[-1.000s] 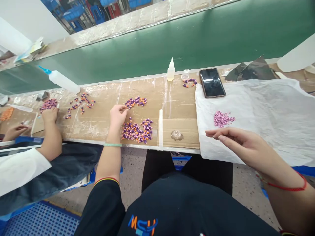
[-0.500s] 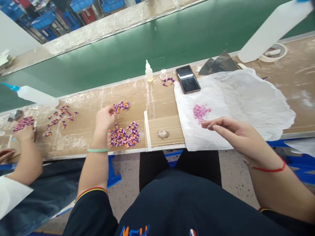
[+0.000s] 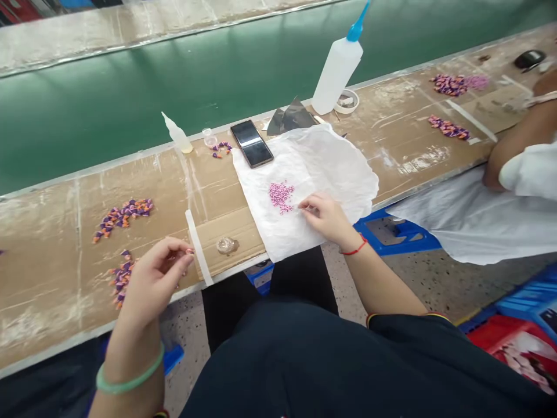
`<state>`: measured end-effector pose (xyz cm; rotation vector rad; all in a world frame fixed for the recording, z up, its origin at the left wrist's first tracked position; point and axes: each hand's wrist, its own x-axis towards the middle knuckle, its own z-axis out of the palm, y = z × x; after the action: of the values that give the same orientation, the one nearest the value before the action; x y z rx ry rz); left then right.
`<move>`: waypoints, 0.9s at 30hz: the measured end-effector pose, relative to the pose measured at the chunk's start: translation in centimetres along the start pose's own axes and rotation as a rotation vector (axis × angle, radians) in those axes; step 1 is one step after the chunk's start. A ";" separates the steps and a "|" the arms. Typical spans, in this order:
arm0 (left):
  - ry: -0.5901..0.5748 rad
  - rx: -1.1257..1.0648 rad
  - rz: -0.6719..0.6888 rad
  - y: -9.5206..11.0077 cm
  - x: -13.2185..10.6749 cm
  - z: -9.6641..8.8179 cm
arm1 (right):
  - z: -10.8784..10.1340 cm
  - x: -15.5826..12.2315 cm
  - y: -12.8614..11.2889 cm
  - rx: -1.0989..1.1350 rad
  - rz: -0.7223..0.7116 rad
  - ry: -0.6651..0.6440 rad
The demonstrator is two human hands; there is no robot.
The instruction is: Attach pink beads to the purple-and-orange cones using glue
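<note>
My left hand (image 3: 154, 276) hangs with its fingertips pinched together, just above a heap of purple-and-orange pieces (image 3: 122, 278) that it partly hides. Nothing shows between those fingers. A second cluster of the same pieces (image 3: 124, 212) lies farther up the cardboard. My right hand (image 3: 324, 217) rests on a crinkled white sheet (image 3: 343, 174), its fingers curled. Just left of those fingertips lies a small pile of pink beads (image 3: 281, 196). Nothing is visible in that hand.
A phone (image 3: 251, 143), a small dropper bottle (image 3: 178, 134) and a blue-tipped squeeze bottle (image 3: 337, 75) stand along the cardboard-covered bench (image 3: 56, 278). A green belt (image 3: 130, 104) runs behind it. A co-worker's arm (image 3: 513, 151) sits at the right, beside more pieces (image 3: 448, 126).
The view has swung, carrying the bench rightward in the frame. My right hand has moved closer to the pink beads, and my left hand has shifted off the upper cluster to above the lower heap.
</note>
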<state>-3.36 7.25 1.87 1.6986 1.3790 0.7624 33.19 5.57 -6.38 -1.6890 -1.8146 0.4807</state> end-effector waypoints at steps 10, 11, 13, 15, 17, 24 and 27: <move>-0.157 -0.286 -0.167 2.6 -0.8 5.9 | 1.2 1.6 0.5 -0.109 -0.041 -0.104; -0.172 -0.309 -0.166 2.7 -0.7 6.3 | 1.2 1.7 0.7 -0.109 -0.045 -0.110; -0.195 -0.350 -0.160 2.9 -0.7 6.8 | 1.2 1.9 0.9 -0.106 -0.056 -0.123; -0.200 -0.381 -0.153 2.9 -0.7 7.1 | 1.2 1.9 1.0 -0.093 -0.064 -0.138; -0.207 -0.428 -0.148 2.9 -0.8 7.2 | 1.2 1.9 1.1 -0.078 -0.066 -0.138; -0.295 -0.538 -0.215 1.8 -1.7 8.0 | 0.6 1.3 0.7 -0.094 -0.014 -0.066; -0.288 -0.552 -0.239 1.2 -2.2 8.4 | 0.6 1.2 0.6 -0.111 0.008 -0.066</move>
<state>3.85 3.27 -1.20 1.1363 1.0263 0.6542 33.29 6.88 -7.00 -1.7737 -1.9142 0.4506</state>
